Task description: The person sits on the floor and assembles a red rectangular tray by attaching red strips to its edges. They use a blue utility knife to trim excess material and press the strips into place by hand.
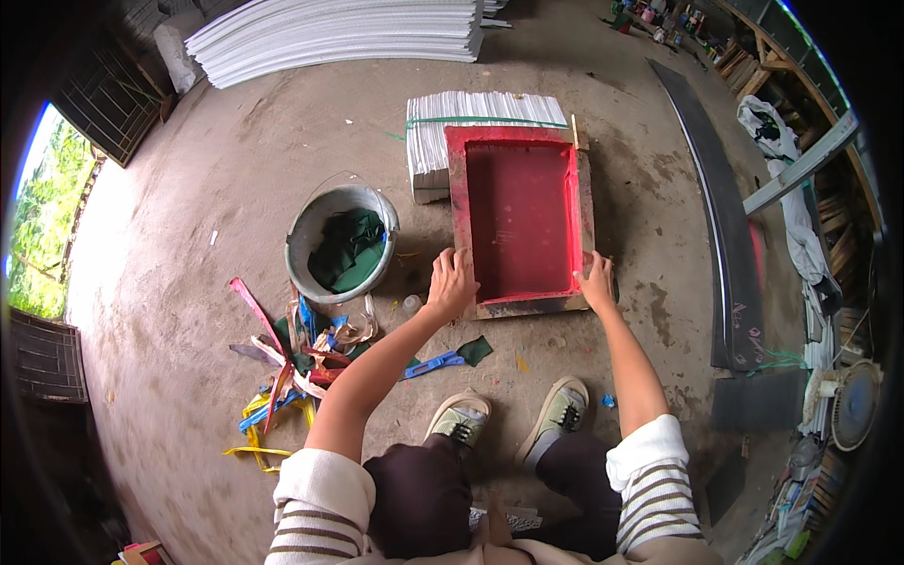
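Note:
A wooden screen-printing frame (pixel 585 188) with red-stained mesh and red inner edges lies before me. At its near left corner, my left hand (pixel 453 284) closes its fingers over the side bar. On the opposite side, my right hand (pixel 596 281) grips the right bar near the front corner, thumb toward the inside. The frame's far left part overlaps a strapped stack of white sheets (pixel 429 151). Left of the frame stands a grey bucket (pixel 299 264) with dark green cloth (pixel 350 252) inside. A blue utility knife (pixel 433 365) lies near my feet, beside a dark green scrap (pixel 475 350).
Tangled coloured strips and scraps (pixel 282 363) lie on the concrete floor left of my feet. A large pile of white sheets (pixel 348 38) is at the back. On the right are a long dark board (pixel 697 207) and a fan (pixel 855 407).

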The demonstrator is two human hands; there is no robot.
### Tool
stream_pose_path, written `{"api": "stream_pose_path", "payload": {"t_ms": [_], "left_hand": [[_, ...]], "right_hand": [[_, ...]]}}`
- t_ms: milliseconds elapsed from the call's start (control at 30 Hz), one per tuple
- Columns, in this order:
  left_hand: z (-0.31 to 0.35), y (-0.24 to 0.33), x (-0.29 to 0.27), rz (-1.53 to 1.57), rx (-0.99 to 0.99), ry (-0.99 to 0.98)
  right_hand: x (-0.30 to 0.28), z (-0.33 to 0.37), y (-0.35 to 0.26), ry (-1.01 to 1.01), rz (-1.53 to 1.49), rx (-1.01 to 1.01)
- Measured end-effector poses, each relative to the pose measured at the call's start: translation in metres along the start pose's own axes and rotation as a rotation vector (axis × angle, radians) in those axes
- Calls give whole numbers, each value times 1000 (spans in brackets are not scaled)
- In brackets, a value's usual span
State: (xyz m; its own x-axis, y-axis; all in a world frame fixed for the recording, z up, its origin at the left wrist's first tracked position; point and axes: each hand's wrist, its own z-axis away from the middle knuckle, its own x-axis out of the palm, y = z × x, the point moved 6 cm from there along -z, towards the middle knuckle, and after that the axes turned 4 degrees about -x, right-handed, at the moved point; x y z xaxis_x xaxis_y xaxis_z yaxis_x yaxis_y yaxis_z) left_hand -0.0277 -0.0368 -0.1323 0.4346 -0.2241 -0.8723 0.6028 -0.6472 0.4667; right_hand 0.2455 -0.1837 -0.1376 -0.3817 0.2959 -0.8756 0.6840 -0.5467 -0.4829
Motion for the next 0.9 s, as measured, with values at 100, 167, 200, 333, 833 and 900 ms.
{"api": "stream_pose_path", "payload": {"t_ms": [100, 167, 200, 333, 833, 900], "left_hand": [[-24, -14, 18, 125, -214, 192], [-37, -10, 34, 204, -228, 199], [-43, -9, 38, 263, -243, 207], [-52, -17, 49, 350, -364, 143], [-25, -15, 6, 21, -64, 87], [-6, -4, -29, 27, -1, 116]], "right_hand": [[17, -23, 17, 136, -79, -32], [31, -36, 37, 126, -105, -21], [35, -43, 43, 130, -148, -24], [47, -48, 51, 91, -145, 77], [29, -4, -17, 100, -29, -24], [33, 20, -41, 100, -88, -154]]}}
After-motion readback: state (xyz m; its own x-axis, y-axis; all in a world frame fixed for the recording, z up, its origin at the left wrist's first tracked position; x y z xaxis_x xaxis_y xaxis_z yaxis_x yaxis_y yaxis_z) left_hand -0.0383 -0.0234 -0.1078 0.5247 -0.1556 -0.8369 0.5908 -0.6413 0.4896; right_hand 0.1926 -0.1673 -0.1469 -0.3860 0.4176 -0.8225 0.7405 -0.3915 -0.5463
